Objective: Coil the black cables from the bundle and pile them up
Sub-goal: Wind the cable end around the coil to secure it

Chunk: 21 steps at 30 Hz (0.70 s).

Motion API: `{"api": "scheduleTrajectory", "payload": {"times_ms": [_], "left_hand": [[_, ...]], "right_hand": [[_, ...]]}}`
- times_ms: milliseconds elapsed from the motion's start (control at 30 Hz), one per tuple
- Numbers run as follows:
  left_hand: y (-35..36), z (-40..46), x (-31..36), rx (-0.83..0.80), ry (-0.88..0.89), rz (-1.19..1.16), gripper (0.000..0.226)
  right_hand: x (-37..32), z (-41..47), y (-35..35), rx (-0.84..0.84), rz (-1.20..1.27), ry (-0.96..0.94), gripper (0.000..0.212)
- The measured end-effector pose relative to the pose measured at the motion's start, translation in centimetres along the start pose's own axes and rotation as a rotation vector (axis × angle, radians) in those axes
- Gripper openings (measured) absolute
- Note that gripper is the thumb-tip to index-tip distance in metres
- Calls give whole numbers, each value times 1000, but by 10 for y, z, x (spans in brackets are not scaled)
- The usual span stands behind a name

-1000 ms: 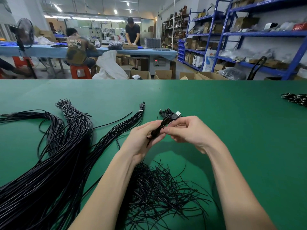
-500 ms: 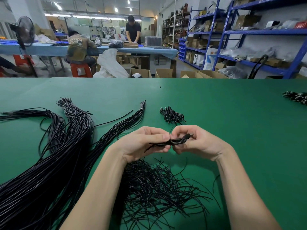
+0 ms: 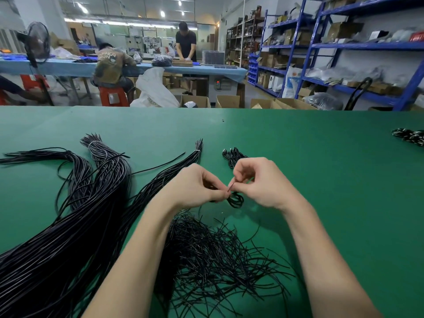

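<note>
— Two hands meet over the green table [image 3: 321,180]; which step is this?

— Binding, I judge. Left of the left hand [image 3: 195,188] lies the long cable bundle [image 3: 68,226], untouched. The left hand pinches a small coiled cable [image 3: 235,199], which hangs between the hands, just above the cloth. The right hand [image 3: 261,182] has fingers curled, pinching a thin tie end at the coil.

— And next?

— Probably finishing the twist, then setting the coil on the small pile [image 3: 232,156] just beyond the right hand.

— Room to move?

— Below the wrists spreads a heap of loose ties [image 3: 218,260]; right of the right hand the cloth lies open, the far edge well apart.
</note>
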<state>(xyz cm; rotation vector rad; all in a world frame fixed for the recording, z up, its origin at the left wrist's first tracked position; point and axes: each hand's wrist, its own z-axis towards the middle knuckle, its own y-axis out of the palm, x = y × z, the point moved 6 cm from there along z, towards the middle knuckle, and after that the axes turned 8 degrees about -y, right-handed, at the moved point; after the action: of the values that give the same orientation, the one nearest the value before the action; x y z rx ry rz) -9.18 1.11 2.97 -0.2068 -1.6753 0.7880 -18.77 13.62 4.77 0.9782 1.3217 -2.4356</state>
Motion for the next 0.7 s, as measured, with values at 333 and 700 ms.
{"api": "scheduleTrajectory", "payload": {"times_ms": [333,700], "left_hand": [[-1,5,-8,442,-91,-414,6],[7,12,-20,231,-263,-959,9]], "right_hand": [[-10,3,10,410,-97,-75,41],[-17,-2,7,462,-21,-269,49]]}}
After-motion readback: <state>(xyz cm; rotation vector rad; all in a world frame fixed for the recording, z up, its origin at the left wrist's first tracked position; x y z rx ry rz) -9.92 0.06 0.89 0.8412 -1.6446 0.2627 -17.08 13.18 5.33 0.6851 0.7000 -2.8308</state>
